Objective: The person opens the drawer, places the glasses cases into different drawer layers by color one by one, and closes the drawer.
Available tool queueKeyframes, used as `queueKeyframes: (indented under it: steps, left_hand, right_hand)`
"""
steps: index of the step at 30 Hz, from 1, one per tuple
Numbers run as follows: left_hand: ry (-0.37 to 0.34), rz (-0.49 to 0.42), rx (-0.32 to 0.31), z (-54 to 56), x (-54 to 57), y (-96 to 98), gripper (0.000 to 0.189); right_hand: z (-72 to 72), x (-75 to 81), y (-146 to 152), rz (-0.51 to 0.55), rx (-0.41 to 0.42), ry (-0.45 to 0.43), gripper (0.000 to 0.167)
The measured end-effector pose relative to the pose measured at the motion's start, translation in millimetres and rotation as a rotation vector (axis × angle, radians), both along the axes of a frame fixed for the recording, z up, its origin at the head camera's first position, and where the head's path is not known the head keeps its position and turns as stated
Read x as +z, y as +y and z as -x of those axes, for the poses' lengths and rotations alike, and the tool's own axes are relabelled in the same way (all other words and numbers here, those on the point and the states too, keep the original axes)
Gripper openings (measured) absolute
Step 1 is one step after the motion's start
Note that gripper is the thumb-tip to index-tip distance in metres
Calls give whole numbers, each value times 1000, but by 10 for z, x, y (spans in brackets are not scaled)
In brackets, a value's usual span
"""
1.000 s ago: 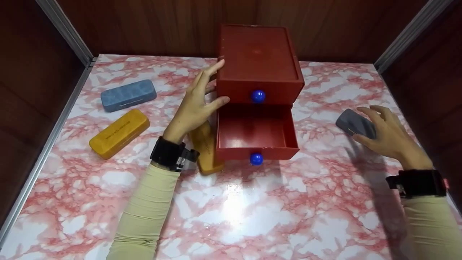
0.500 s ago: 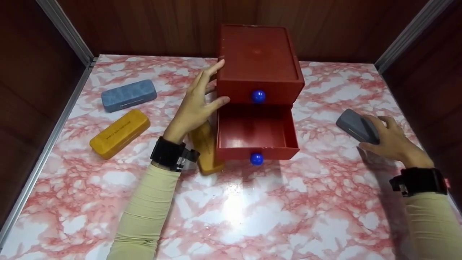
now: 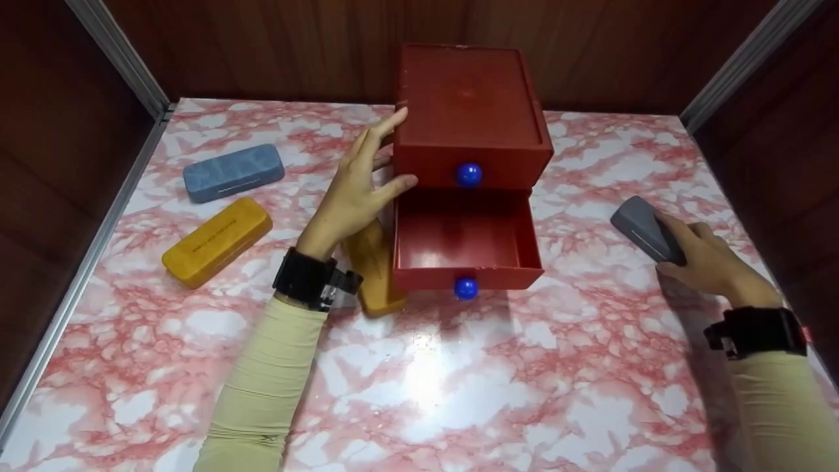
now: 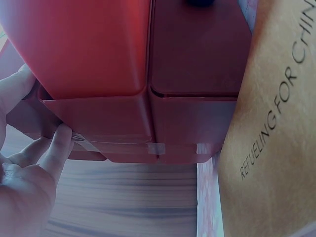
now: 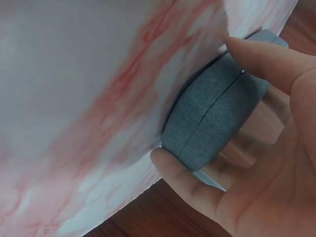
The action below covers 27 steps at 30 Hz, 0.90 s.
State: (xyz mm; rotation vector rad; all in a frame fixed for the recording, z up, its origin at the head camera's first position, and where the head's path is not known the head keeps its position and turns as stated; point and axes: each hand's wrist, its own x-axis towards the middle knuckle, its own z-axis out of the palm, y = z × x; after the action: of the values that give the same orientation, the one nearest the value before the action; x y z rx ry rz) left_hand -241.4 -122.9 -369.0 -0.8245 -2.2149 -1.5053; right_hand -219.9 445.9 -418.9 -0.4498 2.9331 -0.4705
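A red two-drawer box [image 3: 472, 98] stands at the middle back, its upper drawer closed and its lower drawer [image 3: 468, 278] pulled out with nothing in it. My left hand [image 3: 354, 187] rests against the box's left side, thumb on the front edge and fingers fairly straight along the side. On the right, my right hand [image 3: 711, 262] holds the near end of a grey glasses case [image 3: 641, 226] lying on the table. In the right wrist view the thumb and fingers pinch that case [image 5: 212, 108] at its ends.
A yellow glasses case [image 3: 377, 275] lies close beside the lower drawer, partly under my left wrist. Farther left are another yellow case [image 3: 216, 242] and a blue case [image 3: 233, 174]. Wooden panels [image 3: 295, 52] close in the marbled table [image 3: 524, 393] at the back and sides.
My right hand has come down onto the grey case, its raised fingers lowering and closing on it. My left hand and the drawer box have stayed put.
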Motion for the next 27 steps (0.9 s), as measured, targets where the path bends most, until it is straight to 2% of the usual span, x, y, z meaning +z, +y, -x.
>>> queueKeyframes:
  steps: [4,11,18,22,27]
  left_hand:
    - [4,6,2,-5,3,-1,81]
    - [11,0,-3,-13,10,-5,79]
    - [13,4,3,-3,-4,-1,81]
    - [13,6,4,0,1,4,82]
    - [4,5,8,-4,5,0,82]
  right_hand:
    - [-19,7,-35,4,-11,-8,93]
    - [-32,27,-145,9,27,-28,88]
    - [-50,44,-228,-32,-10,-41,90]
    - [-63,41,-259,-31,-35,-26,90]
    - [-75,41,-295,-27,-37,38,87]
